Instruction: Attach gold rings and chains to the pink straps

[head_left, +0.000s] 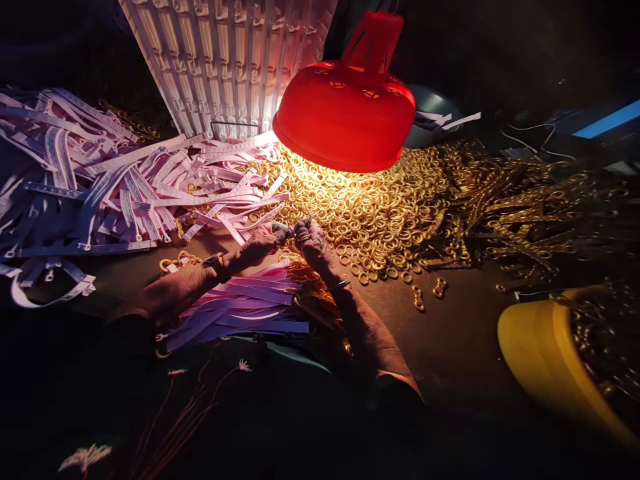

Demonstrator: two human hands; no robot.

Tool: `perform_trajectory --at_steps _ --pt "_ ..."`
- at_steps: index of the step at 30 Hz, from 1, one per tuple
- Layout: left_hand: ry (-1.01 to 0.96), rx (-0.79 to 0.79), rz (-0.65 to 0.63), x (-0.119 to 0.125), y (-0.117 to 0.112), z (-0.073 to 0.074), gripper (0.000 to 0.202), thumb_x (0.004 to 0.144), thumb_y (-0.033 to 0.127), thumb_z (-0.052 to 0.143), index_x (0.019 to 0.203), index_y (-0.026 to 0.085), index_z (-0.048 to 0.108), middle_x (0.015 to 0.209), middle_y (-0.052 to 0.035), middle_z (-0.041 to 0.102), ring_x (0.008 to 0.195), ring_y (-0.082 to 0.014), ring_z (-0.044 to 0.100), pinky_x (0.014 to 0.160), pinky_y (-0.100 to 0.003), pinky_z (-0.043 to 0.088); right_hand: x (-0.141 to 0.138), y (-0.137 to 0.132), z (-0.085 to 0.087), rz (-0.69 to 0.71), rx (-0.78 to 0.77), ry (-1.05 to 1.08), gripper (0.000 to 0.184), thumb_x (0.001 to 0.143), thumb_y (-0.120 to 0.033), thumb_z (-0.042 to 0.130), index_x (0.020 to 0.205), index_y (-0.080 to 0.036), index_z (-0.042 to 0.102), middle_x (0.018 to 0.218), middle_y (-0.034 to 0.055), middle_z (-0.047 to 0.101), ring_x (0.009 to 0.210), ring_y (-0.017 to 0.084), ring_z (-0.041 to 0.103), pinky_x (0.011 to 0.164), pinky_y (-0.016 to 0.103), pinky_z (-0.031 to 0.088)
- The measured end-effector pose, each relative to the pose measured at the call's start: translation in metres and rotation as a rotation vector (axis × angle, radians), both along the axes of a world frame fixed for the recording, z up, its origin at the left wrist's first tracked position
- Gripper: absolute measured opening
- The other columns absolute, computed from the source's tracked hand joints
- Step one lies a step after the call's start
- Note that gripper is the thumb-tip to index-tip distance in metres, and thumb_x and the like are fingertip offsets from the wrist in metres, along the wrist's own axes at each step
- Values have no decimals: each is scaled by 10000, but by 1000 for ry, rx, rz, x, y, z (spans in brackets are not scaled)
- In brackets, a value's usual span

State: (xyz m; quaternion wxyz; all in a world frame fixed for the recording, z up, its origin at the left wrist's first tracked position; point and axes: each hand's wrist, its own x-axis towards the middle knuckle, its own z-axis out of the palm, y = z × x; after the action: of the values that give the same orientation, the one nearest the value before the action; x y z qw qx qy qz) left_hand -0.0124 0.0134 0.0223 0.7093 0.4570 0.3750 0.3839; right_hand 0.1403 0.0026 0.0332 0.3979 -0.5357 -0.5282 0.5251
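Observation:
My left hand (263, 241) and my right hand (311, 241) meet fingertip to fingertip under a red lamp, both pinched shut on something small that I cannot make out, at the edge of a big heap of gold rings (370, 207). A watch is on my left wrist and a bangle on my right. Between my forearms lies a bundle of white plastic strips (245, 303) with gold rings at their ends. More gold pieces lie under my right wrist.
A red lamp shade (345, 113) hangs low over the heap. Loose white strips (100, 180) cover the left side, a white slatted rack (225, 60) stands behind. Gold chain pieces (530, 207) spread right; a yellow bowl (540, 360) holds more.

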Motion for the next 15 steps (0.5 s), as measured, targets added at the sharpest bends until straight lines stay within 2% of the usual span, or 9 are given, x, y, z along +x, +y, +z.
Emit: perform_trajectory --at_steps 5,8,10,12,15 --pt "72 -2 104 5 -6 2 349 744 375 758 645 144 515 520 25 500 445 -34 338 436 -212 246 3 6 1 -9 132 -170 303 916 -446 558 730 -220 483 636 -12 480 643 131 424 613 260 365" --pt "123 -45 46 1 -1 8 294 811 327 683 647 133 535 539 -8 567 405 -34 362 403 -214 216 2 7 10 -30 238 -208 255 910 -439 570 805 -210 531 711 -3 525 691 131 463 694 268 397" --pt "144 -58 -16 -5 4 20 327 818 311 674 594 137 512 495 -1 534 383 -31 352 394 -215 184 2 2 20 22 287 -227 236 884 -424 612 944 -201 566 712 -7 532 708 140 485 700 271 401" --pt "171 -62 -52 -13 5 39 381 796 304 714 544 140 480 431 33 434 372 -19 305 405 -211 162 3 -8 33 97 262 -263 327 837 -406 676 1054 -190 561 649 -25 494 679 145 482 644 263 375" --pt "252 -74 -103 -23 -1 68 327 768 289 764 582 115 561 427 44 406 382 -11 287 426 -201 177 3 -35 50 143 190 -362 337 806 -383 707 1034 -195 546 605 -32 450 622 141 459 581 257 306"
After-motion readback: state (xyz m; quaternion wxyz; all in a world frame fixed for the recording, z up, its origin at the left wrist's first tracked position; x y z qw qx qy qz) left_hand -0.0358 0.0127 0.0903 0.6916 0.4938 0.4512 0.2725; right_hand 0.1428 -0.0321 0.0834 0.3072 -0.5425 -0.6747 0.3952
